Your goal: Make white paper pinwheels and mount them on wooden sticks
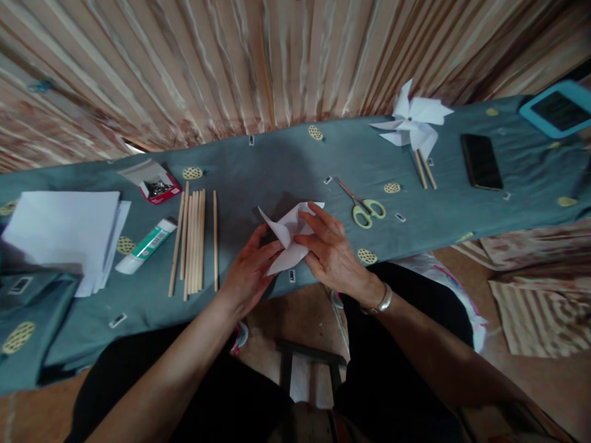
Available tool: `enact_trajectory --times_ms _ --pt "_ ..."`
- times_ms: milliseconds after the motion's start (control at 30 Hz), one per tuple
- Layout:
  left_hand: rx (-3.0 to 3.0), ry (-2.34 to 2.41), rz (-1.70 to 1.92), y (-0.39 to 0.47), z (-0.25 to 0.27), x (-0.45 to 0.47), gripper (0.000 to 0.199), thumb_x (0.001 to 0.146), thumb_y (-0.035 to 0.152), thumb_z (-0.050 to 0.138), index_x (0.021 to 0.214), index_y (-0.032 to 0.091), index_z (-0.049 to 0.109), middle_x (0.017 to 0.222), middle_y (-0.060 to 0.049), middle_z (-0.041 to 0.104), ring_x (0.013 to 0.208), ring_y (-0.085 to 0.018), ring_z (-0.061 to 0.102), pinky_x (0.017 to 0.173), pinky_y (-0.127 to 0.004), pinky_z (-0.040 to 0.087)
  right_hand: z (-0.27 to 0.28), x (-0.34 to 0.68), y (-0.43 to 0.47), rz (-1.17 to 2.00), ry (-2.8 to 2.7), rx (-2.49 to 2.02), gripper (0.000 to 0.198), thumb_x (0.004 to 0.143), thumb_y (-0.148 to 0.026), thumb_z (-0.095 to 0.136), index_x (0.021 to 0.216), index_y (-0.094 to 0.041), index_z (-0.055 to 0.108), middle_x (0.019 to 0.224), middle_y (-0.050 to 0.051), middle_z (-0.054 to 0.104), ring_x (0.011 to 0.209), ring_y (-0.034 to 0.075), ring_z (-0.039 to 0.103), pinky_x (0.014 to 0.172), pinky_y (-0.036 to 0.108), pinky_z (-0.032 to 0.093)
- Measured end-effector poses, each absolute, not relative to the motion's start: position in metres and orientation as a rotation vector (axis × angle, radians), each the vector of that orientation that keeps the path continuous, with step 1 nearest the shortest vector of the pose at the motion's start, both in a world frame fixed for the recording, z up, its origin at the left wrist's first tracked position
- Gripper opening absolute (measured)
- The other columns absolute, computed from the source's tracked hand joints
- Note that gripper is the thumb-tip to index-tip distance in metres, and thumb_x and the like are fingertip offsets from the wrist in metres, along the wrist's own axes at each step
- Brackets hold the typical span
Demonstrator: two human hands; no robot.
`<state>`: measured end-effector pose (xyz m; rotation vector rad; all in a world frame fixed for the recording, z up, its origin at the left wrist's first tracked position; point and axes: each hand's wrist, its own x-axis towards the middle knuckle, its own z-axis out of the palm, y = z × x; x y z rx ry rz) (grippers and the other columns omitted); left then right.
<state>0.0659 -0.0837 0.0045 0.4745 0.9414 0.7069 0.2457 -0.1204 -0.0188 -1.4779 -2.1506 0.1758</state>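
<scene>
A white paper pinwheel (290, 237) with curled blades is held between my two hands, just above the front edge of the cloth-covered table. My left hand (252, 267) grips its lower left side, thumb and fingers closed on the paper. On the right, my right hand (330, 249) presses the folded blades with its fingertips; a bracelet circles that wrist. The paper's centre is partly covered by my fingers. Green-handled scissors (362, 206) lie to the right of my right hand. Several wooden sticks (196, 240) rest to the left of my left hand.
Finished pinwheels (413, 120) on sticks lie at the back right, near a black phone (481, 161) and a blue-framed tablet (561, 109). Leftward are a glue stick (146, 246), an open red box (159, 187) of small metal pieces and a paper stack (64, 231).
</scene>
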Motion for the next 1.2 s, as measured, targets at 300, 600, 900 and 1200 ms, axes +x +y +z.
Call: enact_trajectory --times_ms 300,600,900,1200 --pt "0.504 0.889 0.784 -0.084 0.000 0.069 0.051 0.068 0.034 0.083 0.111 0.017 0.063 0.103 -0.007 0.074 0.085 -0.020 0.070 0.075 -0.028 0.053 -0.016 0.240 -0.127 0.062 -2.175 -1.443 0.030 0.091 -0.013 0.048 0.116 -0.017 0.064 0.150 0.016 0.046 0.149 0.034 0.026 0.112 0.056 0.037" --pt "0.553 0.995 0.853 -0.086 0.005 0.068 0.042 0.055 0.030 0.091 0.089 0.014 0.071 0.087 -0.006 0.077 0.082 -0.022 0.072 0.071 -0.028 0.052 -0.012 0.230 -0.136 0.060 -2.235 -1.407 0.048 0.089 -0.012 0.049 0.137 -0.018 0.050 0.159 0.017 0.033 0.152 0.035 0.018 0.112 0.061 0.035" --pt "0.556 0.988 0.902 -0.085 0.004 0.064 0.034 0.055 0.027 0.091 0.083 0.015 0.075 0.091 -0.005 0.078 0.077 -0.017 0.070 0.069 -0.025 0.053 -0.009 0.223 -0.139 0.196 -2.136 -1.380 0.064 0.082 -0.008 0.052 0.144 -0.026 0.046 0.167 0.008 0.013 0.153 0.038 0.013 0.113 0.065 0.032" --pt "0.553 0.964 0.916 -0.084 0.004 0.060 0.033 0.054 0.025 0.091 0.082 0.015 0.075 0.086 -0.004 0.078 0.070 -0.014 0.068 0.068 -0.024 0.052 -0.001 0.223 -0.139 0.351 -2.058 -1.353 0.052 0.089 -0.016 0.050 0.140 -0.022 0.053 0.166 0.008 0.017 0.153 0.037 0.013 0.118 0.066 0.025"
